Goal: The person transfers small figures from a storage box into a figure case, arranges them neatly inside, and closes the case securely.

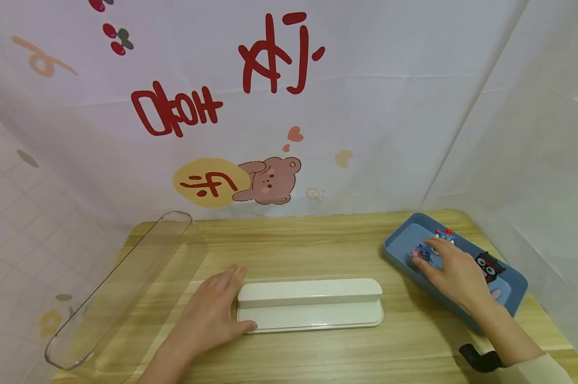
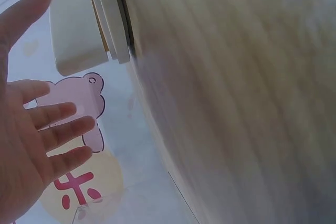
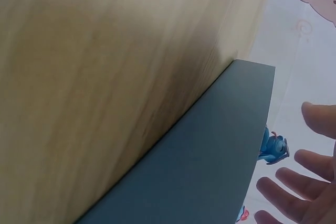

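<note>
My left hand [image 1: 209, 312] is at the left end of a long white stepped stand [image 1: 310, 314], fingers extended and thumb at its front corner. In the left wrist view the fingers are spread beside the stand [image 2: 79, 30]. My right hand [image 1: 457, 274] hovers over a blue tray [image 1: 399, 242] with its fingers spread. Between thumb and fingers in the head view is a small blue figurine [image 1: 422, 253]; the right wrist view shows the figurine [image 3: 274, 148] apart from the fingertips. Another figurine with red on top [image 1: 444, 233] is just beyond the fingers.
A long clear plastic cover [image 1: 126, 298] lies at the table's left side. In the tray are also a black owl-like figure [image 1: 490, 266] and a pink piece [image 1: 496, 294]. A black curved object [image 1: 478, 357] is beside the right wrist. White printed curtains surround the wooden table [image 1: 289, 250].
</note>
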The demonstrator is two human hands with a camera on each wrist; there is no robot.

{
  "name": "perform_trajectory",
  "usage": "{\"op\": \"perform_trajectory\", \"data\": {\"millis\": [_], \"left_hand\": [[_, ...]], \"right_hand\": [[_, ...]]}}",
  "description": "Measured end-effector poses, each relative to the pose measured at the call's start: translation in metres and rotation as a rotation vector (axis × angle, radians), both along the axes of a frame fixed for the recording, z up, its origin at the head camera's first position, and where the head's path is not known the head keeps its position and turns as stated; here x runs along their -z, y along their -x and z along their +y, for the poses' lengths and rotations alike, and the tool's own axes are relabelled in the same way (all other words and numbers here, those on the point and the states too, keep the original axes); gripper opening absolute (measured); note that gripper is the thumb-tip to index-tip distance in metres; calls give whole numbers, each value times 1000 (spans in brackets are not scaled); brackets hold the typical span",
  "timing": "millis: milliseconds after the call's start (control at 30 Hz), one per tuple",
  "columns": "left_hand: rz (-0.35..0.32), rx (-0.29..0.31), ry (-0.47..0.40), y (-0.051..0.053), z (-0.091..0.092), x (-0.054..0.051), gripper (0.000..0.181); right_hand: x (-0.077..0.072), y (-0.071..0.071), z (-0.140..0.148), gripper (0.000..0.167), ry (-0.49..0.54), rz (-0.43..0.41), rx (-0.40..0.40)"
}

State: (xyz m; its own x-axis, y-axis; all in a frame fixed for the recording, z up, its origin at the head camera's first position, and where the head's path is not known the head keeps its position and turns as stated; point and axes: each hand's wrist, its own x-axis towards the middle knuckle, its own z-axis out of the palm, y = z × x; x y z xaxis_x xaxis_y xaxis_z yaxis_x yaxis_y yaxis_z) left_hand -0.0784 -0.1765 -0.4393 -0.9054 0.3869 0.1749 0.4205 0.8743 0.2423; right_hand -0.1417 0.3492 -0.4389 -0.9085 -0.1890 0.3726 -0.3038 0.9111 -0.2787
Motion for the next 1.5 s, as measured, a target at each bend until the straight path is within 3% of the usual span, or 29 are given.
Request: {"op": "perform_trajectory", "data": {"millis": [767,1167,1500], "left_hand": [[19,33,20,-7,5,2,89],[-14,38,9,-7,9,0,87],[-48,25,0,-8,11,-1,87]], "right_hand": [[-5,9,-3,53,-21,-84,33],[-2,14,0,46,-20,-152,34],[0,13,0,44,13,-152,19]]}}
